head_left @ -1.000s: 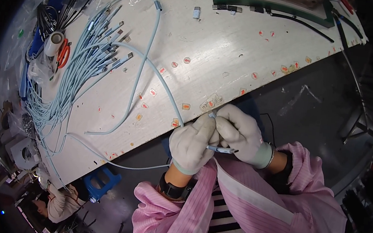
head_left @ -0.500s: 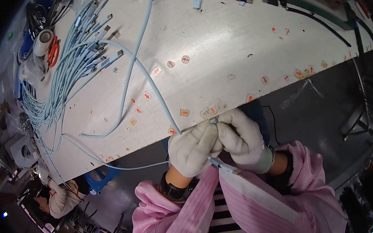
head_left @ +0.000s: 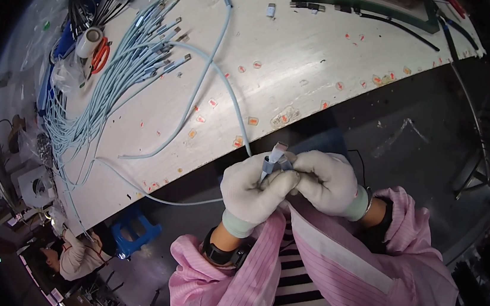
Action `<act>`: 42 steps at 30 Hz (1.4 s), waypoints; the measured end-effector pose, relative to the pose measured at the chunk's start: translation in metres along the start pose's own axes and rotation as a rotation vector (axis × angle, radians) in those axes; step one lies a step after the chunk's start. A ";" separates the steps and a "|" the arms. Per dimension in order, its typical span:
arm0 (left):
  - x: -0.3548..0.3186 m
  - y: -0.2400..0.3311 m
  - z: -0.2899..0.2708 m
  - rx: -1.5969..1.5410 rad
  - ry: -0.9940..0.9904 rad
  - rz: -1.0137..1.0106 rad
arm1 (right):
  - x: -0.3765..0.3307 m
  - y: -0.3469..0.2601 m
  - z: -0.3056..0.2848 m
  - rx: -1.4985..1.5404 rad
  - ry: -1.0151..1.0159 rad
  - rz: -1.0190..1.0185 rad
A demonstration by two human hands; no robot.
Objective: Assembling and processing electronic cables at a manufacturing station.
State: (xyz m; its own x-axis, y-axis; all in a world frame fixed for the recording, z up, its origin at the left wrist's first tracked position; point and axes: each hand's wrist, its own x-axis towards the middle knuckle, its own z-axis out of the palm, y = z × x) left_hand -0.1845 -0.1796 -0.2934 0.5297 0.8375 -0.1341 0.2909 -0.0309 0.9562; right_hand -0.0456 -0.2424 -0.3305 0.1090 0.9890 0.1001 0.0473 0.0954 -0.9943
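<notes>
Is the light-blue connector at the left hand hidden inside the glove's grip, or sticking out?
Sticking out: the connector shows its bare metal tip beyond the left hand.

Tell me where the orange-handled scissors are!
In the head view, the orange-handled scissors lie upper left on the table, between the white roll and the light-blue cables.

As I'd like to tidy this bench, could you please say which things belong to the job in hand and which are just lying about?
In the job:
light-blue connector parts at left hand and right hand
probably the cable bundle

Seemingly lying about:
orange-handled scissors
white roll
black cable piece
</notes>
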 end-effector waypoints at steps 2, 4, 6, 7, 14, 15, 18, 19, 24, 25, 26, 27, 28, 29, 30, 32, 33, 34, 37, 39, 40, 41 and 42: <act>-0.003 -0.002 -0.002 -0.048 0.033 -0.024 | 0.002 -0.003 0.001 -0.029 0.004 -0.036; -0.004 -0.003 -0.003 -0.145 0.086 -0.070 | 0.004 -0.007 0.002 -0.088 -0.018 -0.033; -0.005 -0.001 -0.004 -0.170 0.084 -0.087 | 0.006 -0.007 0.004 -0.120 -0.032 -0.031; -0.005 0.002 -0.005 -0.193 0.077 -0.105 | 0.006 -0.006 0.005 -0.144 -0.024 -0.091; 0.000 0.016 -0.012 -0.509 0.030 -0.247 | 0.016 -0.012 0.007 -0.126 0.002 -0.273; 0.002 0.016 -0.014 -0.536 0.016 -0.254 | 0.018 -0.012 0.006 -0.123 -0.008 -0.277; 0.003 0.015 -0.017 -0.584 -0.004 -0.249 | 0.022 -0.013 0.005 -0.111 -0.032 -0.288; 0.004 0.014 -0.018 -0.608 -0.013 -0.239 | 0.023 -0.014 0.004 -0.137 -0.040 -0.306; 0.006 0.000 -0.017 -0.560 0.010 -0.014 | 0.027 -0.015 0.004 -0.251 -0.003 -0.399; 0.005 -0.001 -0.018 -0.560 0.012 -0.014 | 0.028 -0.014 0.005 -0.283 0.025 -0.426; 0.004 -0.002 -0.019 -0.541 0.017 -0.012 | 0.028 -0.014 0.005 -0.282 0.023 -0.427; 0.005 -0.002 -0.019 -0.523 0.020 -0.009 | 0.029 -0.014 0.005 -0.291 0.030 -0.444; 0.005 -0.003 -0.020 -0.505 0.024 -0.006 | 0.029 -0.014 0.006 -0.301 0.036 -0.462; 0.005 -0.003 -0.021 -0.506 0.024 -0.006 | 0.030 -0.014 0.006 -0.310 0.042 -0.480; 0.005 -0.003 -0.022 -0.473 0.017 0.007 | 0.030 -0.014 0.006 -0.310 0.041 -0.480; 0.006 -0.003 -0.024 -0.405 0.003 0.032 | 0.030 -0.015 0.005 -0.335 0.015 -0.474; 0.006 -0.003 -0.023 -0.406 0.004 0.032 | 0.030 -0.015 0.005 -0.348 0.001 -0.471; 0.007 -0.003 -0.022 -0.403 0.026 0.069 | 0.030 -0.015 0.006 -0.348 -0.001 -0.471; 0.009 0.000 -0.020 -0.396 0.067 0.145 | 0.030 -0.013 0.009 -0.320 0.031 -0.458; 0.008 0.003 -0.022 -0.212 0.096 0.138 | 0.031 -0.008 0.009 -0.348 0.061 -0.466; 0.008 0.004 -0.023 -0.120 0.110 0.134 | 0.032 -0.005 0.009 -0.375 0.090 -0.473; 0.008 0.003 -0.024 -0.121 0.109 0.135 | 0.033 -0.004 0.009 -0.401 0.119 -0.481; 0.008 0.002 -0.026 -0.113 0.065 0.160 | 0.033 -0.005 0.009 -0.401 0.117 -0.481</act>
State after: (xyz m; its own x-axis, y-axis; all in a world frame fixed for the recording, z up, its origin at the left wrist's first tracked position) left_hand -0.2005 -0.1581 -0.2855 0.5081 0.8606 0.0356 0.1136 -0.1079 0.9876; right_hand -0.0511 -0.2094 -0.3228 0.0896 0.8248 0.5582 0.4836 0.4539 -0.7484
